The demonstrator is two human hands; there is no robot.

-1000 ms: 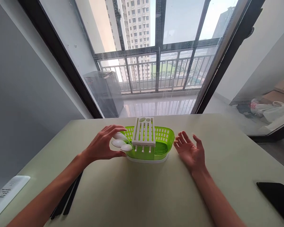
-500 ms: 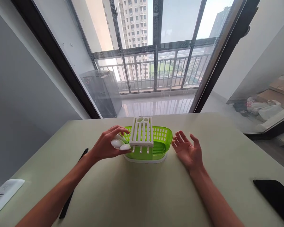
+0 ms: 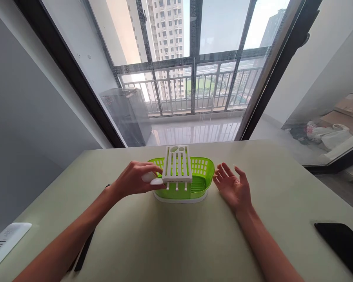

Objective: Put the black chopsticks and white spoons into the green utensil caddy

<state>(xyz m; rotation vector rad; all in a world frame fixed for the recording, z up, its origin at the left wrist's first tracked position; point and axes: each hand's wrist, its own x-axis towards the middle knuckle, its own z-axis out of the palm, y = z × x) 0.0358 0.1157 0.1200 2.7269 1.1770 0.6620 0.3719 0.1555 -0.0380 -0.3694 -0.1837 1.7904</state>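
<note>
A small green dish drainer basket (image 3: 202, 167) with a white base stands on the table. Across its middle lies a white slotted rack (image 3: 177, 163) with oval holes at the far end and small hooks at the near end. My left hand (image 3: 135, 178) is at the basket's left end, thumb and fingers closed at the rack's near left edge. White spoon-shaped pieces (image 3: 157, 181) show within this hand's curve; their other ends are hidden. Beside the basket's right end, my right hand (image 3: 233, 188) is open, palm up, holding nothing.
Black stick-like pieces (image 3: 84, 250) lie partly hidden under my left forearm. A white power strip-like object (image 3: 10, 239) is at the left edge of the table (image 3: 176, 243). A flat black object (image 3: 342, 246) lies at the right. Glass doors stand beyond the table.
My left hand has moved right and its fingers have closed in from a wide spread, covering more of the white spoon-shaped pieces. The rack's near end has shifted slightly right. My right hand stays open.
</note>
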